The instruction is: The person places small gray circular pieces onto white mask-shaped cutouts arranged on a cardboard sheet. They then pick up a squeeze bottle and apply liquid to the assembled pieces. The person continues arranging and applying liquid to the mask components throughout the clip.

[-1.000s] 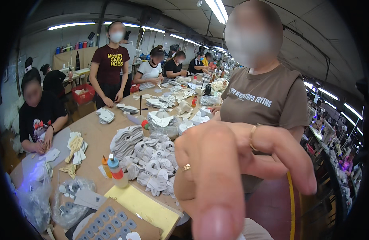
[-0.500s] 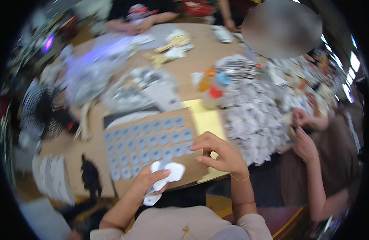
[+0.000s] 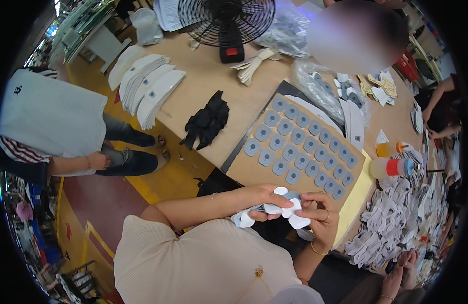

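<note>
Your left grip (image 3: 268, 198) closed around white and grey pieces (image 3: 298, 222); your right grip (image 3: 322, 217) pinching their edge; pieces near brown board (image 3: 239, 169), grey patches (image 3: 290, 151) in rows, on worktop (image 3: 206, 73)

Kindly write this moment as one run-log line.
left hand: holds white and grey pieces | right hand: touches them | cardboard: grey pads in rows

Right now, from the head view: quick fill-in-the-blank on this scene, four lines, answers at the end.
1. The left hand holds small flat pieces, some grey, others ____, and the right hand touches them.
2. The cap on the red-banded bottle is ____.
3. The fan is mostly ____.
4. The sheet between the cardboard and that bottle is ____.

Missing words: white; blue; black; yellow.
</note>
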The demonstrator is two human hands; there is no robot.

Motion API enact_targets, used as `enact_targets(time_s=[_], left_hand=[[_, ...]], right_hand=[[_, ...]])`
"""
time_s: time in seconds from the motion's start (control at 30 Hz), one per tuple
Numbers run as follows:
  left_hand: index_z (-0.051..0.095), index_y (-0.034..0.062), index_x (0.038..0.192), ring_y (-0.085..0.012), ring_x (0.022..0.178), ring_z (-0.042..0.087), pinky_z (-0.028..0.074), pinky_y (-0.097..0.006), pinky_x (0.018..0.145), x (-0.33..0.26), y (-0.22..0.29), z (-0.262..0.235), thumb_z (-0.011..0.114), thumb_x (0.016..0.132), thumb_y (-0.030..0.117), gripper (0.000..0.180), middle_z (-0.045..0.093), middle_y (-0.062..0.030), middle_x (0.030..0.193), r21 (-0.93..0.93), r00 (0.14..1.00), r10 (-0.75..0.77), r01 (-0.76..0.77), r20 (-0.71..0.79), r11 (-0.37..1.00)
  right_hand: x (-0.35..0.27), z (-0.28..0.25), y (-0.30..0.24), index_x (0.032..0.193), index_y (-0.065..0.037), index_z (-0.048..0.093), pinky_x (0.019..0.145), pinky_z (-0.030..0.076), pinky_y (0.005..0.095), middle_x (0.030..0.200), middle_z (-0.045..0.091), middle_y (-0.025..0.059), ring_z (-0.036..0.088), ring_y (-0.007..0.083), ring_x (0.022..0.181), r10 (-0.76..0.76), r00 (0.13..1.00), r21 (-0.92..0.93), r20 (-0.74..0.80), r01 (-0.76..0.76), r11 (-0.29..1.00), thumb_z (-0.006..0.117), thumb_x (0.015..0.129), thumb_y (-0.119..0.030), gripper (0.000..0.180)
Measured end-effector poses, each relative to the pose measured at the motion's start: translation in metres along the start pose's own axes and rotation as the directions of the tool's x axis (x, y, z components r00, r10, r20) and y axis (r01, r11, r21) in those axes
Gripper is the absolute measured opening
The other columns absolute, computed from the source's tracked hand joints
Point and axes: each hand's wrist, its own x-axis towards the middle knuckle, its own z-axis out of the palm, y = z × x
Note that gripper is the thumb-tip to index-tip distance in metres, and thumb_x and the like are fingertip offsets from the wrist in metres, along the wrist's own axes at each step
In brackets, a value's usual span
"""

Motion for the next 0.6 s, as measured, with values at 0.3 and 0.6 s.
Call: enact_targets(time_s=[0.3,0.6], left_hand=[[0.054,0.0013,0.094,-0.006,0.031,0.033,0.02,-0.022,0.028,0.008,0.009,-0.005,0.064,0.09,0.024,0.025,0.052,-0.0061,0.06,-0.076,0.998,0.034,-0.038,-0.062,0.996],[0.057,0.0044,0.092,-0.0055,0.03,0.031,0.023,-0.018,0.027,-0.005,0.028,-0.02,0.059,0.092,0.014,0.009,0.05,-0.0046,0.056,-0.086,0.92,0.206,-0.247,-0.332,0.965]], right_hand=[[-0.026,-0.022,-0.004,0.094,0.006,0.065,0.067,0.05,0.0259,0.091,0.064,0.0118,0.063,0.0184,0.075,0.212,0.908,0.163,-0.361,-0.162,0.973,0.064,0.088,-0.001,0.009],[-0.019,-0.002,0.005,0.097,0.004,0.067,0.063,0.049,0.0233,0.088,0.057,0.0057,0.06,0.011,0.07,0.491,0.784,0.127,-0.379,-0.481,0.867,0.065,0.088,-0.002,0.011]])
